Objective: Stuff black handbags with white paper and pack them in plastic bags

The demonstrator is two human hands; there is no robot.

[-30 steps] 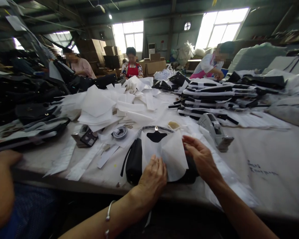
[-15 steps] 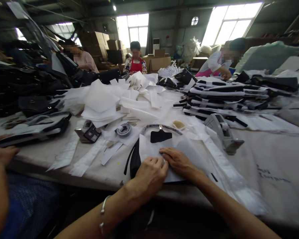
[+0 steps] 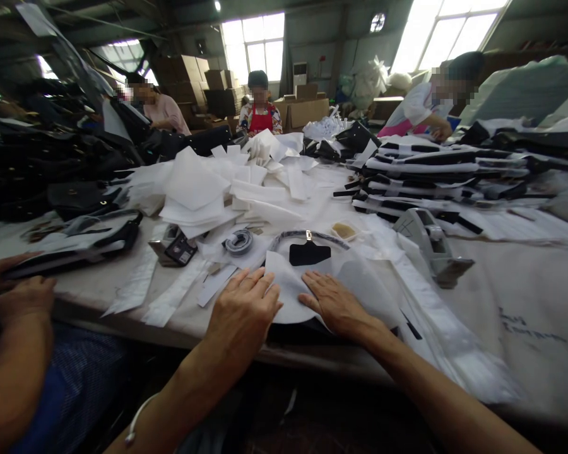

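A black bag point(image 3: 296, 333) lies on the table before me, mostly hidden under a white foam sheet point(image 3: 286, 287). Its wrapped handle point(image 3: 277, 241) arches away from me, with a metal clasp point(image 3: 308, 236) and a black tab point(image 3: 310, 255) inside the curve. My left hand point(image 3: 243, 309) rests over the bag's left side, fingers stretched towards the sheet's edge. On the right half of the sheet lies my right hand point(image 3: 336, 304), palm down, thumb apart from the fingers. Neither hand grips anything visible. The bag's left side is covered by my left hand.
Tape dispensers stand left point(image 3: 175, 244) and right point(image 3: 430, 246). A grey roll point(image 3: 238, 242) sits behind the bag. Loose white sheets point(image 3: 194, 180) are heaped mid-table, and wrapped black bags point(image 3: 421, 167) are stacked right. A co-worker's hand point(image 3: 23, 296) is at far left; other people work opposite.
My left hand has moved from the sheet's middle to the bag's left side, and its fingers have straightened. My right hand stays on the sheet, its thumb now spread. The view has shifted slightly.
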